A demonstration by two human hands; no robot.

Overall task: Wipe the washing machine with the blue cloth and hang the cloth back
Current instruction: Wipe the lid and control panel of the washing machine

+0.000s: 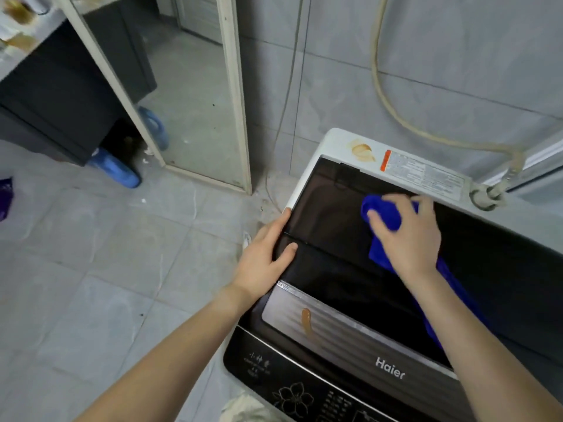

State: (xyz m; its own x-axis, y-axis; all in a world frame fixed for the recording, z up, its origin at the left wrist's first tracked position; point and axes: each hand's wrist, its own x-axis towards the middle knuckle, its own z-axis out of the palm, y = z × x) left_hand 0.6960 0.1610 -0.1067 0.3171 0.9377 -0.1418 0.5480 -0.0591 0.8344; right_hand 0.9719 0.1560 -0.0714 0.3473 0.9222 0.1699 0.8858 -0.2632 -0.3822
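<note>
cloth (384, 215) soft, limp; I'd bunch it mid-fold | right hand (406, 236) clutches it on lid (329, 239) | left hand (264, 254) flat, fingers straight, steadying washer (335, 141) edge

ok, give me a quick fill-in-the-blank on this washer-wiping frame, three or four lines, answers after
1. The person's right grip holds a crumpled cloth, coloured ____, on the dark glass lid of the white top-loading washing machine.
2. The left grip rests on the lid's ____ edge.
3. A brown smear lies on the ribbed silver strip near the printed brand name ____.
Missing words: blue; left; Haier.
</note>
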